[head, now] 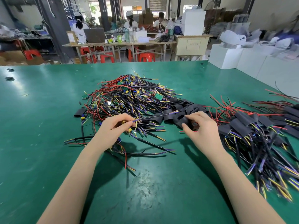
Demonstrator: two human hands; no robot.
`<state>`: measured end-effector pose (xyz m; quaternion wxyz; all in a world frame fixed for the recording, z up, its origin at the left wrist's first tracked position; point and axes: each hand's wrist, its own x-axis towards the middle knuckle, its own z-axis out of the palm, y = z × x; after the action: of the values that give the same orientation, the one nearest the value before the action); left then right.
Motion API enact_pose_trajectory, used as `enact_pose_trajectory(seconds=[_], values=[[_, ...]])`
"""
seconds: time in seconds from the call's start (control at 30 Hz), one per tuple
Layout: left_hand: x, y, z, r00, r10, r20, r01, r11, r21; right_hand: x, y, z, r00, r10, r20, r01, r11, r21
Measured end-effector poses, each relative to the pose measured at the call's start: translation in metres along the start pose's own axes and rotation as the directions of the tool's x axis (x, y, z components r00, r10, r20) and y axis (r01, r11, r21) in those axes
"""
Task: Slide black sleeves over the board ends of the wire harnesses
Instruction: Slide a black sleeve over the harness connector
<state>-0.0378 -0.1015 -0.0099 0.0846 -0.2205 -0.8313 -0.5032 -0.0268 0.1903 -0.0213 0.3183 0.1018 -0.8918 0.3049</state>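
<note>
Your left hand (116, 126) pinches one multicoloured wire harness (155, 116); your right hand (199, 125), at three o'clock, grips a flat black tubular sleeve (182, 121). Pairing step: next, probably thread them together.

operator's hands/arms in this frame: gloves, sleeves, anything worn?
Nothing worn that shows. Left hand and right hand are bare, no gloves, no rings visible. Both forearms are bare to the frame's bottom edge: no sleeves, watch, wrist strap or markings.

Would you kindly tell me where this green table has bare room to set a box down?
The green table is bare left of the tangled unsleeved harness pile, and near the front edge between both forearms. The loose black sleeves and sleeved harnesses crowd the right.
</note>
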Motion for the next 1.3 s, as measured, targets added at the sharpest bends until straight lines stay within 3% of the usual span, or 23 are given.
enact_pose_trajectory(seconds=[0.47,0.67,0.83,1.03,1.13,1.3], values=[[-0.002,0.005,-0.001,0.997,-0.046,0.066,0.04,0.994,0.098,0.0,-0.001,-0.003,0.998,-0.058,0.011,0.058,0.998,0.035],[-0.002,0.005,0.002,0.996,-0.012,0.092,-0.003,0.987,0.159,-0.002,-0.005,-0.006,0.94,-0.3,0.162,0.326,0.929,-0.173],[-0.004,0.011,0.017,0.993,0.018,0.12,-0.042,0.979,0.202,-0.008,-0.021,0.004,0.898,-0.372,0.234,0.408,0.904,-0.13],[-0.007,0.017,0.046,0.989,0.097,0.111,-0.119,0.968,0.219,-0.016,-0.036,0.016,0.881,-0.357,0.311,0.36,0.932,0.051],[-0.008,0.015,0.045,0.987,0.012,0.16,-0.04,0.985,0.169,-0.018,-0.033,0.014,0.906,-0.294,0.304,0.279,0.956,0.092],[-0.007,0.014,0.038,0.994,-0.052,0.094,0.039,0.99,0.136,-0.015,-0.026,0.009,0.938,-0.211,0.275,0.2,0.977,0.067]])
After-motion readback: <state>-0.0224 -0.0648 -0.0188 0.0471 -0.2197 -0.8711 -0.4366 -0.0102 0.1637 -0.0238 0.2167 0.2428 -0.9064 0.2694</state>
